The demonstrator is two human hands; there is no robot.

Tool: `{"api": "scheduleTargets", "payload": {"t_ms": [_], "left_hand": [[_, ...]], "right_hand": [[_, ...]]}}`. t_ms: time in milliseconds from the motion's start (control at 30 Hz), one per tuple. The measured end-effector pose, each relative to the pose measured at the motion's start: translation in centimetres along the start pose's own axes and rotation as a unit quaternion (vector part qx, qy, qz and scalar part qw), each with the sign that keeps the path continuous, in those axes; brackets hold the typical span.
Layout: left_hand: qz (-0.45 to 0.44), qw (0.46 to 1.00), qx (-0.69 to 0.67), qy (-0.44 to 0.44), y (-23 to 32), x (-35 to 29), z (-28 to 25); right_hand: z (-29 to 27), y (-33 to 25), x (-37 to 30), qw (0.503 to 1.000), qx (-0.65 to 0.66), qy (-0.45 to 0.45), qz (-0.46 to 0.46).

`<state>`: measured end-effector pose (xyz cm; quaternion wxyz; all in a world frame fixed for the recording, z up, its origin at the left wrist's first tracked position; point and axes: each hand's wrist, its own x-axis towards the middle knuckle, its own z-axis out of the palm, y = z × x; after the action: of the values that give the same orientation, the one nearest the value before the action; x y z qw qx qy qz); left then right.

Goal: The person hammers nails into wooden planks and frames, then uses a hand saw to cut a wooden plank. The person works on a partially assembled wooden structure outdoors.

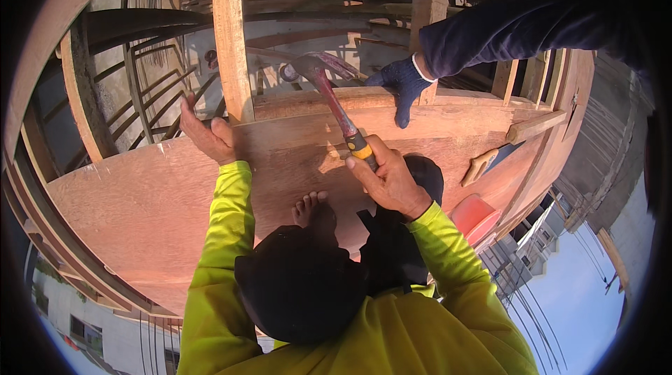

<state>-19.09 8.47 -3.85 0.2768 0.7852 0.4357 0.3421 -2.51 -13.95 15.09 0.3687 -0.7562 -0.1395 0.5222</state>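
Gripping a claw hammer (329, 92) by its red and yellow handle, right hand (388, 179) with fingers (364, 168) closed tight, head raised over the far edge of the plywood sheet (140, 200) beside the upright timber post (231, 32). Pressing down near that post's foot, left hand (206, 133) holding nothing, fingers spread flat, seemingly to steady the sheet. Resting on the same far edge, a co-worker's dark gloved hand (402, 85), likely bracing the timber frame. Lying toward the right edge, a handsaw (483, 165), and at the near right edge a red bucket (476, 217).
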Motion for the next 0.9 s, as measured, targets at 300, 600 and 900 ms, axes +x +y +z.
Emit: {"api": "scheduleTargets", "payload": {"t_ms": [300,600,900], "left_hand": [[-0.005,0.999,0.042,-0.013,1.9,0.4,-0.2],[0.024,0.996,0.078,-0.041,-0.9,0.4,0.1],[0.055,0.988,0.147,-0.016,2.8,-0.5,-1.4]], "right_hand": [[-14.2,4.1,-8.8,0.886,-0.448,-0.079,-0.086],[-17.3,18.2,-17.9,0.861,-0.492,0.061,-0.109],[-12.4,31.8,-22.7,0.916,-0.322,0.208,-0.121]]}}
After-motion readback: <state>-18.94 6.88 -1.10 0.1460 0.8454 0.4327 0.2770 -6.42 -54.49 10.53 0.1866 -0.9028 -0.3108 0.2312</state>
